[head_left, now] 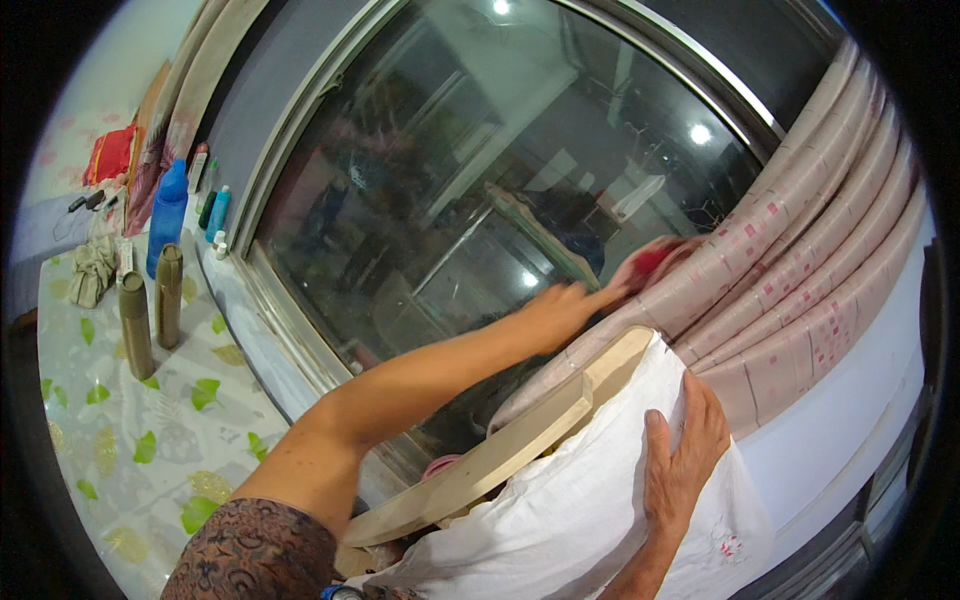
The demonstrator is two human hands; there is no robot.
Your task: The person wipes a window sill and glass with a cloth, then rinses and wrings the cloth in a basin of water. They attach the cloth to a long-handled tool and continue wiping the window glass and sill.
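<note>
My left arm reaches across the window, and my left hand is close to the glass, slightly blurred. Its fingers are closed at a red and pink cloth, which lies against the pane beside the curtain edge. My right hand rests flat with fingers stretched out on a white cloth. That cloth is draped over a pale wooden board with a curved top, below the window.
A pink patterned curtain hangs gathered at the right. On the left, a table with a leaf-print cover holds a blue bottle, two brownish-gold bottles and a crumpled cloth. Small bottles stand along the sill.
</note>
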